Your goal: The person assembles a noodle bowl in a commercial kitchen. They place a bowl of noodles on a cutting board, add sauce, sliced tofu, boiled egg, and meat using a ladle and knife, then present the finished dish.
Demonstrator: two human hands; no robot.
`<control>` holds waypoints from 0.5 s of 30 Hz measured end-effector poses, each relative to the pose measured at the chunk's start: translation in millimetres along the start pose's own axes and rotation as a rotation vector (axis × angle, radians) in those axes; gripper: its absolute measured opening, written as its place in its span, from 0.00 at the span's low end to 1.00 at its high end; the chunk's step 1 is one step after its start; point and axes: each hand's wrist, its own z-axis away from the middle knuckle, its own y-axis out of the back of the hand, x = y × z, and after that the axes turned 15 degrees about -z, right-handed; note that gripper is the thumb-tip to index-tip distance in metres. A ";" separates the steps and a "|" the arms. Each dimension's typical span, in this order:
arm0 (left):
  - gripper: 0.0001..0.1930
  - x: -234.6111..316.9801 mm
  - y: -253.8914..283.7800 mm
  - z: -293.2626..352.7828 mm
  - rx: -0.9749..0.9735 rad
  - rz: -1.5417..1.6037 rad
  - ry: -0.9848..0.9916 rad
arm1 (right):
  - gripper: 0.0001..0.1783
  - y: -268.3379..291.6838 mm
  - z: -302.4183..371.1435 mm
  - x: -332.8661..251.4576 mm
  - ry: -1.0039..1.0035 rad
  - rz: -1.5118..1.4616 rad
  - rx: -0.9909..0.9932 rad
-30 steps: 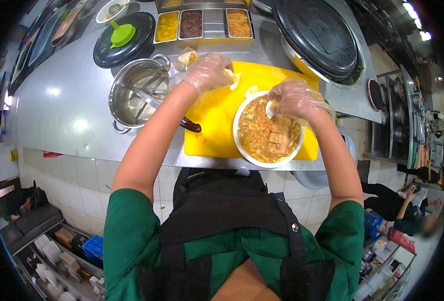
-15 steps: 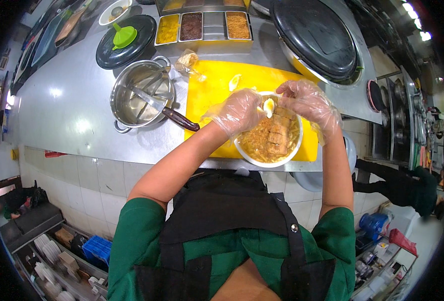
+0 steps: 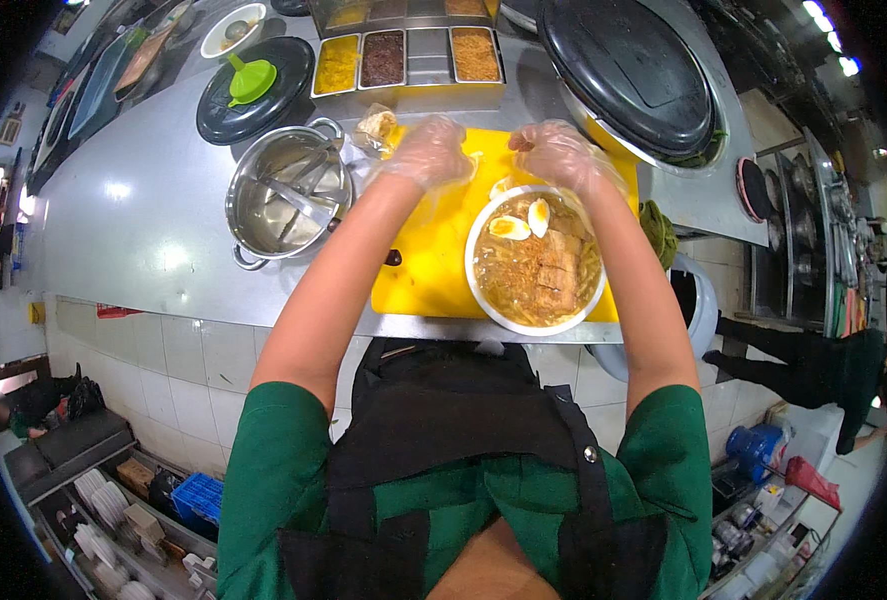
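Steel counter (image 3: 143, 230); noodle bowl (image 3: 535, 262) on yellow board (image 3: 433, 260); left hand (image 3: 430, 152), right hand (image 3: 557, 152) above, grip unclear.

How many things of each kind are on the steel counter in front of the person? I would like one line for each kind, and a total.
Bowl of noodle soup: 1
Yellow cutting board: 1
Steel pot: 1
Round black lids, the small one with a green knob and the large one: 2
Filled topping trays, yellow, dark brown, orange: 3
Total: 8
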 end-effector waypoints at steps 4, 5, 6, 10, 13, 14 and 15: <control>0.20 13.5 -38.1 -29.2 -0.118 -0.064 0.055 | 0.26 -8.1 -22.0 -14.2 -0.283 0.210 -0.238; 0.20 14.0 -45.1 -31.8 -0.109 -0.076 0.070 | 0.26 -10.4 -26.1 -15.3 -0.348 0.152 -0.268; 0.20 11.3 -50.8 -34.8 -0.095 -0.059 0.053 | 0.27 -12.7 -31.8 -15.5 -0.414 0.095 -0.297; 0.19 22.0 -52.1 -38.7 -0.115 -0.051 -0.020 | 0.24 -30.3 -43.5 -2.0 -0.422 0.163 -0.354; 0.18 20.5 -56.4 -37.8 -0.060 -0.024 -0.007 | 0.23 -43.0 -44.7 4.7 -0.368 0.194 -0.329; 0.18 19.2 -59.2 -37.6 -0.023 -0.002 0.002 | 0.22 -45.5 -45.0 6.4 -0.349 0.190 -0.345; 0.17 18.2 -61.1 -39.0 -0.047 0.001 0.006 | 0.22 -47.6 -45.8 8.0 -0.331 0.184 -0.361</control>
